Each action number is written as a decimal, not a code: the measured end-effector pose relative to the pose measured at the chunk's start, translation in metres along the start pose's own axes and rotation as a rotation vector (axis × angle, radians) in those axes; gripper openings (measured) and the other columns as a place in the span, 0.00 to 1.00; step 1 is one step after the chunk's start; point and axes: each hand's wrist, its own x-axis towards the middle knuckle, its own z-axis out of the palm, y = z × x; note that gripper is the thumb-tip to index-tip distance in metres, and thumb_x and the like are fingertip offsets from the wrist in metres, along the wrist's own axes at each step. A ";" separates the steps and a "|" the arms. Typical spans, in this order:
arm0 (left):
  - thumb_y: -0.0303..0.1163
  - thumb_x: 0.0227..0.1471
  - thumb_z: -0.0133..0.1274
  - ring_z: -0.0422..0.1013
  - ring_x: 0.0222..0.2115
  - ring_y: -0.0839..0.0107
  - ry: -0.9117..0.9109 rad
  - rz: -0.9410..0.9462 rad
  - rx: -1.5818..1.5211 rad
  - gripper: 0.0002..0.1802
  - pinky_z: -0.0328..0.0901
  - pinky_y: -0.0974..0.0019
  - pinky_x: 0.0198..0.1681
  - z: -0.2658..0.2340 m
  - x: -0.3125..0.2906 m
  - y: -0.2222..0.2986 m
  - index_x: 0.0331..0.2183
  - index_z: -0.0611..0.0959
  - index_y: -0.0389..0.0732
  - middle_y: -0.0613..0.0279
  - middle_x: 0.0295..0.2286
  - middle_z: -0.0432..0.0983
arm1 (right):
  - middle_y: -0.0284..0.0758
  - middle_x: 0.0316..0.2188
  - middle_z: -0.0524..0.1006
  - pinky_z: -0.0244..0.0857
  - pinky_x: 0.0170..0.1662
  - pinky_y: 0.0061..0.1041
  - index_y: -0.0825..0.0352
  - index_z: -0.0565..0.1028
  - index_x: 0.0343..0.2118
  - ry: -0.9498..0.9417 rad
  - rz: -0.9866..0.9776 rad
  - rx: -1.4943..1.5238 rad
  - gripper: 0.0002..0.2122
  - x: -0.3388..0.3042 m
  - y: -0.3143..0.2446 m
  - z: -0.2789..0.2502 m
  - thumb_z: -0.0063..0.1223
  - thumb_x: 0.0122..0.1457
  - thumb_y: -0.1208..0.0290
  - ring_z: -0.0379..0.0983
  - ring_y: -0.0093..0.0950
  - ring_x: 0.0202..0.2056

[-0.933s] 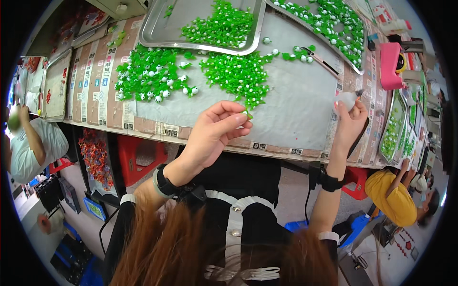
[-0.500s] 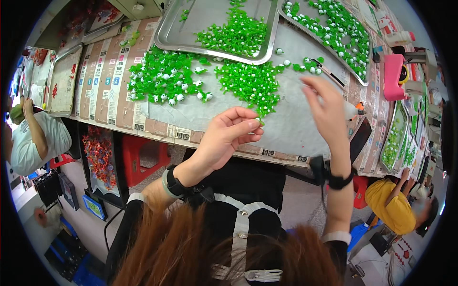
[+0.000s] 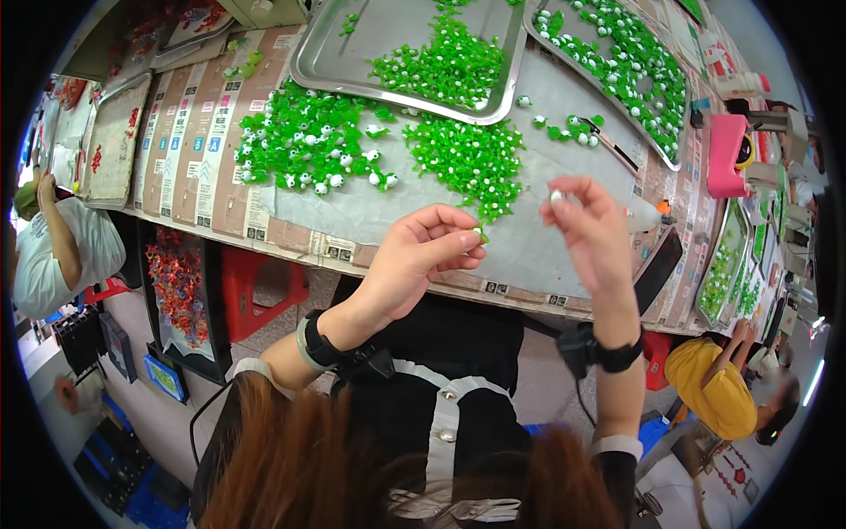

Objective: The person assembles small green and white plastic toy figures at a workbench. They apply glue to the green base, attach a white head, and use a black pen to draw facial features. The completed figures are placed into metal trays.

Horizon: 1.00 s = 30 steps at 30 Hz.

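My left hand [image 3: 410, 260] is over the table's near edge. Its thumb and index finger pinch a small green plastic piece [image 3: 481, 234] with a white top. To the right, my right hand [image 3: 592, 234] is raised with its fingertips closed on a small white bead [image 3: 556, 197]; the bead's far side is hidden. The hands are apart. Just beyond them lies a heap of small green pieces with white nubs [image 3: 467, 163]. Farther left is a pile of green pieces fitted with eyeball-like white beads [image 3: 304, 141].
A metal tray [image 3: 344, 57] holds more small green pieces at the back. Another tray [image 3: 671, 164] at back right carries eyed ones. A slim pen-like tool [image 3: 617, 148] and a dark phone [image 3: 661, 273] lie at right. Other people sit at both sides.
My right hand has come nearer and lower from beside the loose eyed pieces; a white bead now shows at its fingertips. My left hand keeps its pinch on the green piece.
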 end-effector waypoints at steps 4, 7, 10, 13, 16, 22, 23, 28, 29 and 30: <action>0.22 0.44 0.46 0.69 0.27 0.75 -0.018 -0.002 0.136 0.06 0.65 0.74 0.31 0.013 0.001 -0.003 0.30 0.71 0.34 0.60 0.26 0.70 | 0.38 0.32 0.70 0.63 0.33 0.20 0.71 0.66 0.34 0.002 0.104 0.327 0.09 -0.039 0.014 0.006 0.44 0.48 0.79 0.69 0.25 0.30; 0.21 0.44 0.46 0.69 0.27 0.75 -0.035 0.017 0.239 0.06 0.65 0.74 0.32 0.019 0.000 -0.004 0.30 0.71 0.33 0.60 0.25 0.70 | 0.39 0.32 0.70 0.64 0.34 0.20 0.72 0.66 0.34 0.068 0.093 0.415 0.09 -0.052 0.020 0.016 0.44 0.48 0.80 0.69 0.25 0.30; 0.21 0.44 0.46 0.69 0.28 0.75 -0.029 0.023 0.321 0.07 0.65 0.75 0.33 0.025 -0.006 -0.003 0.30 0.71 0.32 0.60 0.26 0.71 | 0.39 0.32 0.70 0.64 0.34 0.19 0.72 0.66 0.34 0.115 0.012 0.361 0.09 -0.059 0.022 0.026 0.45 0.48 0.81 0.69 0.25 0.31; 0.21 0.44 0.46 0.69 0.28 0.76 -0.025 0.027 0.396 0.07 0.65 0.75 0.33 0.031 -0.010 -0.002 0.31 0.72 0.31 0.60 0.26 0.71 | 0.38 0.31 0.70 0.63 0.35 0.18 0.73 0.66 0.34 0.111 -0.074 0.195 0.10 -0.065 0.021 0.029 0.45 0.47 0.83 0.68 0.23 0.31; 0.21 0.44 0.46 0.68 0.28 0.77 -0.019 0.038 0.505 0.08 0.65 0.76 0.33 0.033 -0.013 0.000 0.31 0.72 0.30 0.60 0.27 0.71 | 0.36 0.30 0.70 0.62 0.35 0.17 0.73 0.67 0.33 0.103 -0.118 0.078 0.09 -0.068 0.021 0.031 0.46 0.46 0.84 0.68 0.21 0.31; 0.22 0.43 0.48 0.68 0.28 0.78 -0.019 0.100 0.643 0.08 0.64 0.77 0.31 0.038 -0.017 0.000 0.30 0.73 0.31 0.61 0.27 0.71 | 0.36 0.28 0.71 0.61 0.34 0.15 0.74 0.69 0.29 0.127 -0.155 -0.015 0.06 -0.073 0.017 0.032 0.47 0.46 0.84 0.67 0.19 0.30; 0.22 0.43 0.48 0.68 0.28 0.79 -0.024 0.118 0.668 0.07 0.64 0.78 0.31 0.039 -0.018 0.000 0.30 0.74 0.31 0.61 0.27 0.72 | 0.35 0.28 0.71 0.61 0.34 0.15 0.74 0.69 0.28 0.129 -0.156 -0.019 0.06 -0.073 0.016 0.032 0.47 0.46 0.84 0.67 0.19 0.30; 0.21 0.39 0.51 0.69 0.25 0.77 -0.056 0.417 0.985 0.05 0.64 0.77 0.26 0.040 -0.020 0.001 0.26 0.76 0.32 0.58 0.24 0.73 | 0.36 0.26 0.71 0.61 0.33 0.15 0.73 0.69 0.26 0.096 -0.207 -0.090 0.04 -0.075 0.016 0.031 0.48 0.44 0.86 0.67 0.20 0.28; 0.20 0.38 0.52 0.70 0.24 0.76 -0.070 0.482 1.045 0.05 0.64 0.77 0.25 0.040 -0.021 0.001 0.25 0.76 0.32 0.58 0.24 0.73 | 0.36 0.25 0.71 0.61 0.33 0.15 0.73 0.70 0.25 0.086 -0.236 -0.099 0.04 -0.075 0.019 0.031 0.49 0.44 0.86 0.67 0.20 0.28; 0.20 0.38 0.52 0.70 0.23 0.75 -0.085 0.488 1.043 0.05 0.64 0.77 0.24 0.039 -0.020 0.001 0.25 0.76 0.32 0.57 0.23 0.73 | 0.36 0.25 0.71 0.62 0.32 0.16 0.73 0.70 0.25 0.072 -0.261 -0.105 0.04 -0.075 0.021 0.030 0.49 0.43 0.86 0.67 0.21 0.28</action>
